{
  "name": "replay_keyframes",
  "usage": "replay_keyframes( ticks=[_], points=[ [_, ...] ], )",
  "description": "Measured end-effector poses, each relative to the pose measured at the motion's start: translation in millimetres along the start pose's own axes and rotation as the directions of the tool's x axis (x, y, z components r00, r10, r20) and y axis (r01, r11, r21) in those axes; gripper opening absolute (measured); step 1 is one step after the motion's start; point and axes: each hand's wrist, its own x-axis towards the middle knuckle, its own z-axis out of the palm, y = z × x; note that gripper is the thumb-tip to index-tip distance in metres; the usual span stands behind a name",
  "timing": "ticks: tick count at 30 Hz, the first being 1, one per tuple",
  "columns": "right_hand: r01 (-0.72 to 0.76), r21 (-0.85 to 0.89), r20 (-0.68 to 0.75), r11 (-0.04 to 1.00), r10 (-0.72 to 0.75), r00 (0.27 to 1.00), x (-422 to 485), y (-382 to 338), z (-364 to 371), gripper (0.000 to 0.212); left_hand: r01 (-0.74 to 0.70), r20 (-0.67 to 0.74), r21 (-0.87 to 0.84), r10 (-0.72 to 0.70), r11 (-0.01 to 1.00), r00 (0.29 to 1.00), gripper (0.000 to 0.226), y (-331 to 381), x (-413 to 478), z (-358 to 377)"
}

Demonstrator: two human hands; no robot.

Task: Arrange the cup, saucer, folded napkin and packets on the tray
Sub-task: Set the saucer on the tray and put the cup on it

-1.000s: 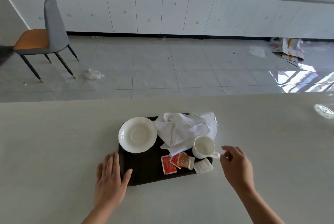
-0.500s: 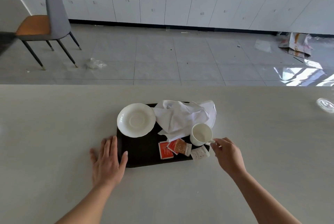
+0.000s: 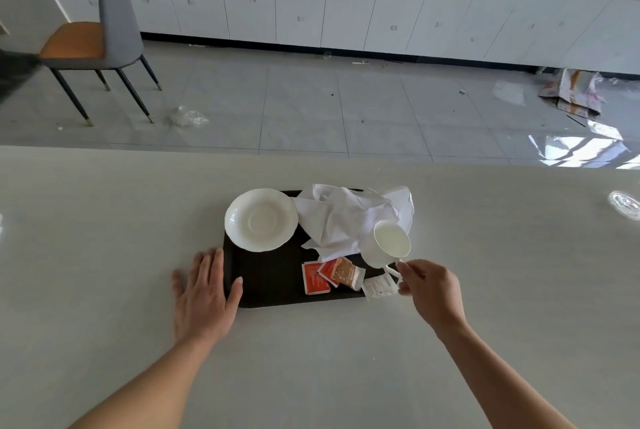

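My left hand (image 3: 204, 293) lies flat, fingers spread, against the tray's (image 3: 277, 293) left edge, probably to steady it, while my right hand (image 3: 429, 286) pinches the handle of the tilted cup (image 3: 389, 248) at the tray's right edge, near napkin (image 3: 349, 217) and packets (image 3: 332, 276).

Grey chair (image 3: 110, 33) on tiled floor (image 3: 346, 110); white cabinets (image 3: 311, 6) behind; crumpled plastic (image 3: 188, 116).

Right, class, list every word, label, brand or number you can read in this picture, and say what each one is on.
No text can be read.
Red packets: pale print, too blurred.
Brown packet: print too small.
White packet: faint lines, unreadable.
Cardboard on the floor: markings too blurred.
Cup, saucer, napkin: no print seen.
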Motion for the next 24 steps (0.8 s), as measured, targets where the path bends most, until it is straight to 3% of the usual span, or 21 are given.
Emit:
replay_keyframes(
  ticks=[5,13,24],
  points=[
    [0.049,0.103,-0.034,0.993,-0.046,0.998,-10,-32,6,0.027,0.006,0.002,0.0,-0.006,1.0,1.0,0.075,2,-1,-2],
    [0.181,0.008,0.073,0.983,-0.181,0.981,-5,-85,57,0.041,0.008,0.0,-0.03,-0.008,1.0,1.0,0.073,2,0,-4],
    [0.183,-0.039,0.202,0.982,-0.171,0.964,4,-135,141,0.043,0.026,0.011,-0.035,-0.026,0.999,1.0,0.07,1,2,-4]
  ],
)
